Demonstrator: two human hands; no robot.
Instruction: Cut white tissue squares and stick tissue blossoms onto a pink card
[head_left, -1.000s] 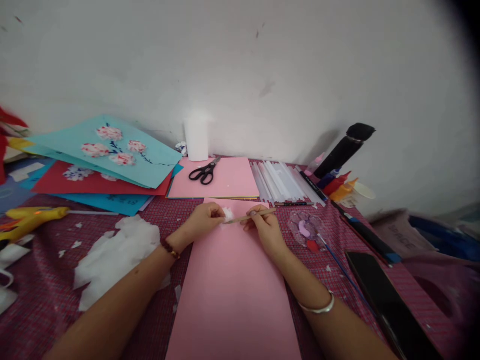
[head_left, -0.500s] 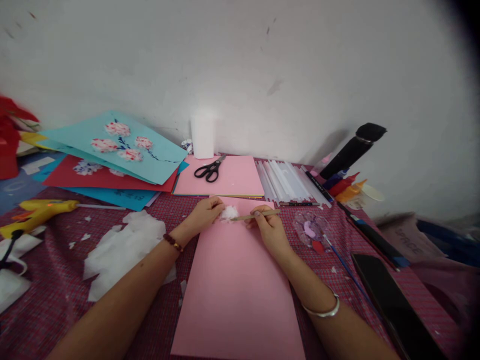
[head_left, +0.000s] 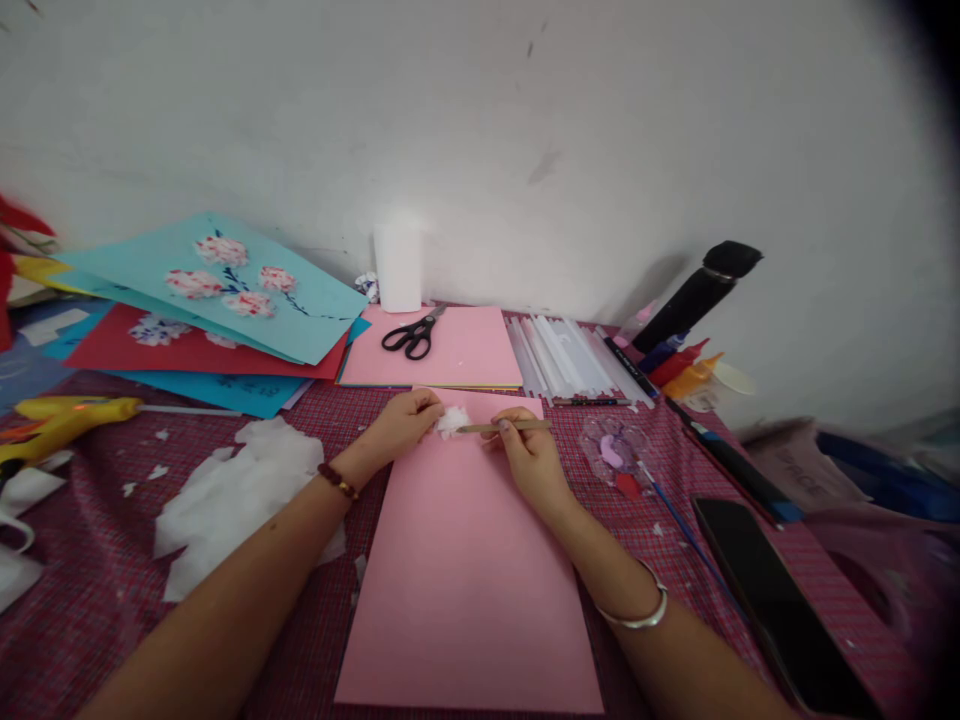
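Right now, seen from my head, my right hand [head_left: 531,460] has its fingers clamped on a stick [head_left: 480,428], its tip against a white tuft [head_left: 451,421] near the pink paper's [head_left: 472,580] far end; a second ago it lay lower across the tuft. Whether my left hand's [head_left: 405,425] bent fingers pinch the tuft's edge, I can't tell.

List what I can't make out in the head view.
Head view: whether the left hand pinches the white tissue tuft; contact too small.
Head view: the tan stick's middle, hidden by the right hand.
Head view: the yellow glue gun's rear, cut off by the left edge.
Head view: writing on the blue card, blurred.
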